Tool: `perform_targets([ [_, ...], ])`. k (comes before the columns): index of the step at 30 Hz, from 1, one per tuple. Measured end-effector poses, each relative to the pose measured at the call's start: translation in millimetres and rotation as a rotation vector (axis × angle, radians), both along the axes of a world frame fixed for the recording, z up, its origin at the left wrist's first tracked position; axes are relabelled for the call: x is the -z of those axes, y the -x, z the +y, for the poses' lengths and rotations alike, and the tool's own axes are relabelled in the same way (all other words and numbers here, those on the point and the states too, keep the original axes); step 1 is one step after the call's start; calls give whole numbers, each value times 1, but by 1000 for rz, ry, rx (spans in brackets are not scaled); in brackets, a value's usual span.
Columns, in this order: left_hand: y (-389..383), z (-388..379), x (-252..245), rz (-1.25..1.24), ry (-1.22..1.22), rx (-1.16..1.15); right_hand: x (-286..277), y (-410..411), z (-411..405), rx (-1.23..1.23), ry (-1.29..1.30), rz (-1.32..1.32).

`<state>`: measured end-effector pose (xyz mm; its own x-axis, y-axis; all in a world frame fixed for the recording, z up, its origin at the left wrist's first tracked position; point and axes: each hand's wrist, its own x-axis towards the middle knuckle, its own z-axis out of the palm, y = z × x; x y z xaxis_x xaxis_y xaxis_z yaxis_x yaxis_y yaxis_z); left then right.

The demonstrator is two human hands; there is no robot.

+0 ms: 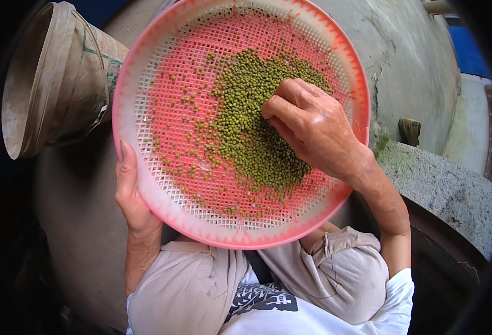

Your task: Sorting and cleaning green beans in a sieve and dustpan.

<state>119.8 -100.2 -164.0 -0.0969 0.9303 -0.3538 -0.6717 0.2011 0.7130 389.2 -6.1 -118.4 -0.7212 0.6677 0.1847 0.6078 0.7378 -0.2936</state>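
Note:
A round pink and white plastic sieve [166,201] with a meshed bottom is held above the person's lap. Green mung beans [246,104] lie in it, heaped at the centre and right, with others scattered to the left and below. My left hand [135,192] grips the rim at the lower left, thumb up along the outside and its other fingers hidden beneath. Over the heap, my right hand [308,121] is bent down with thumb and forefinger close together at the beans; whether something is pinched between them cannot be seen.
At the upper left a dirty plastic bucket [70,79] with a wire handle lies tilted, its mouth facing left. A rough concrete ledge [438,188] is on the right, with a small dark object [409,131] behind it. The concrete floor [405,54] has a crack.

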Motion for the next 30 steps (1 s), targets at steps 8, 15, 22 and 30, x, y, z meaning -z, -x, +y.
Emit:
perform_targets([
  [8, -7, 0, -9, 45, 45, -70, -9, -8, -2, 137, 280, 247],
  [15, -4, 1, -2, 25, 14, -37, -16, -18, -1, 245, 592, 368],
  [22, -4, 1, 1, 27, 17, -35, -19, -23, 2, 271, 1203, 877],
  [30, -11, 8, -13, 9, 14, -33, -36, -53, 21, 168, 1381, 1330],
])
